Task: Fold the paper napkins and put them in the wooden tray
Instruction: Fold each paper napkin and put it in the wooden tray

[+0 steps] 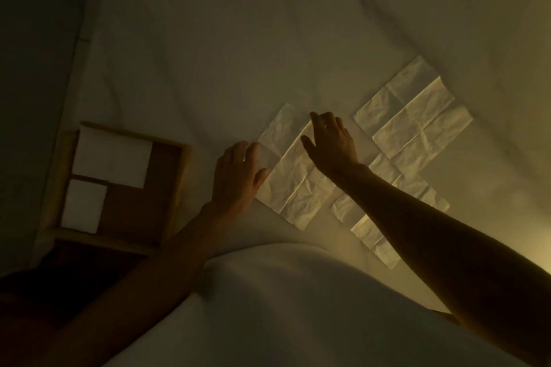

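An unfolded, creased paper napkin (293, 185) lies flat on the white cloth in the middle. My left hand (238, 176) rests flat on its left edge with fingers apart. My right hand (331, 140) hovers over or touches its upper right part, fingers spread, holding nothing. Two more unfolded napkins lie to the right: one (414, 116) further back and one (384, 211) partly hidden under my right forearm. The wooden tray (182, 188) sits at the left and holds two folded white napkins, a larger one (111, 155) and a smaller one (83, 205).
The white cloth (238, 39) covers the surface and bulges in a fold near me (283, 292). The cloth's left edge (74, 68) borders a dark area. The light is dim, with a warm glow at the right.
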